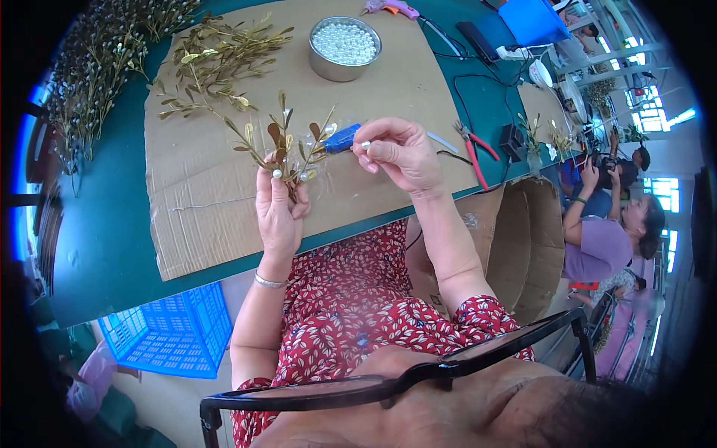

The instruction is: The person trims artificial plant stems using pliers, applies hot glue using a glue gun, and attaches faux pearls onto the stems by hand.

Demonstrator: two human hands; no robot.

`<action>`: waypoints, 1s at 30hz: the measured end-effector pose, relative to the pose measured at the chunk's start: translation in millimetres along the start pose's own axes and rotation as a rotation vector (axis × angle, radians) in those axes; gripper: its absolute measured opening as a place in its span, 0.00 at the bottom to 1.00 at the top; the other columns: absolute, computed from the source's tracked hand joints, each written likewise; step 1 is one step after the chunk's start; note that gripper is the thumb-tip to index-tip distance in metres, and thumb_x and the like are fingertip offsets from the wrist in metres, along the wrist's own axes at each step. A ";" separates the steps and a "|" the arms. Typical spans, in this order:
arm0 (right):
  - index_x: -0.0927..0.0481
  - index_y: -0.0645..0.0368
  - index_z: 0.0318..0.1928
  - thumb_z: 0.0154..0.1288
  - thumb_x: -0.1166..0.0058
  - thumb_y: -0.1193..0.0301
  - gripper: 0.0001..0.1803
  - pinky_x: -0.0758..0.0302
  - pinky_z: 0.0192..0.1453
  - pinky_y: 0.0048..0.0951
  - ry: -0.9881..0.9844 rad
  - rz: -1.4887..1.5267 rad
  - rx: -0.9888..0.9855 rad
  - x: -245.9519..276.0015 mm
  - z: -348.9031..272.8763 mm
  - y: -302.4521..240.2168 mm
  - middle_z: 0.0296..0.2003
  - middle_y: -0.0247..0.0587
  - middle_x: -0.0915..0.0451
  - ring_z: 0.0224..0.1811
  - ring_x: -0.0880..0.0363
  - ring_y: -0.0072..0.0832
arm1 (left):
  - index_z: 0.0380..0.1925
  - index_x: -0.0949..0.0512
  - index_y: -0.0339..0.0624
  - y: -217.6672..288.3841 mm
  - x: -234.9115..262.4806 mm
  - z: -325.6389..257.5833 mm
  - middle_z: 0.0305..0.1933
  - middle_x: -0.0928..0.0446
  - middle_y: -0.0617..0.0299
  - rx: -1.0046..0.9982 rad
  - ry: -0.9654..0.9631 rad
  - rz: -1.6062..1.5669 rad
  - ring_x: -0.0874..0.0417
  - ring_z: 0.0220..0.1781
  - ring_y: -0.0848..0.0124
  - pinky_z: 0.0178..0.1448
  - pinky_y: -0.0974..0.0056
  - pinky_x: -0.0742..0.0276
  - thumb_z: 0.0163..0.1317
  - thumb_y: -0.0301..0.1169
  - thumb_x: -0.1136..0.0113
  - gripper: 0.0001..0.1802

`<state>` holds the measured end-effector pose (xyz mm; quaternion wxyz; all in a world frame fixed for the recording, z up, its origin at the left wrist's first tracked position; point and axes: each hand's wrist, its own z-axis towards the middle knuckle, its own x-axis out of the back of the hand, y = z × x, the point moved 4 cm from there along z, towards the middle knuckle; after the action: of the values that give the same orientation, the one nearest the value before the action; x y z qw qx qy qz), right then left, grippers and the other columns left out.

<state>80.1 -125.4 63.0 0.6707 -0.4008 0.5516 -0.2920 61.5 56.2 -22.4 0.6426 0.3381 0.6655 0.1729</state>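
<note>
My left hand [278, 209] is closed around the lower stems of an artificial leaf branch [275, 137] with gold-brown leaves. White pearl beads show on it near my fingers. Between thumb and fingertips, my right hand [403, 153] pinches a small pearl bead [365, 145], just right of the branch. Partly hidden behind that hand lies a blue tool [342, 140], which looks like a glue gun. Its tip points at the branch. Farther back, a round metal tin [337, 72] holds many pearl beads [344, 43].
Cardboard [202, 239] covers part of the green table [97, 224]. Gold-leaved branches [213, 63] lie at far left. Red-handled pliers [478, 153], cords and a pink glue gun [393, 9] are to the right and back. A blue crate [172, 332] stands below. People are at right.
</note>
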 end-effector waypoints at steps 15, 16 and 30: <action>0.23 0.66 0.42 0.64 0.48 0.74 0.09 0.34 0.22 0.16 0.036 0.410 -0.174 -12.4 -3.5 24.7 0.29 0.44 0.20 0.25 0.29 0.22 | 0.60 0.39 0.50 4.0 -0.4 1.0 0.24 0.33 0.66 -0.012 -0.029 0.034 0.47 0.17 0.84 0.21 0.78 0.52 0.73 0.38 0.63 0.18; 0.23 0.66 0.42 0.64 0.48 0.74 0.09 0.34 0.22 0.16 0.036 0.408 -0.175 -13.2 -3.6 25.0 0.29 0.44 0.20 0.25 0.29 0.22 | 0.60 0.39 0.50 4.7 -0.7 1.0 0.24 0.33 0.66 -0.011 -0.032 0.031 0.47 0.17 0.84 0.21 0.78 0.52 0.73 0.38 0.63 0.18; 0.20 0.60 0.37 0.57 0.39 0.75 0.07 0.33 0.25 0.18 0.119 0.244 -0.134 -14.4 -10.6 31.9 0.28 0.39 0.22 0.26 0.29 0.21 | 0.60 0.39 0.49 4.7 -1.0 0.4 0.23 0.34 0.67 -0.020 -0.038 0.036 0.46 0.18 0.84 0.21 0.78 0.52 0.73 0.38 0.62 0.18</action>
<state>65.0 -99.5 42.1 0.6392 -0.3568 0.6531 -0.1939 62.9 58.8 -18.5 0.6551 0.3469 0.6453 0.1846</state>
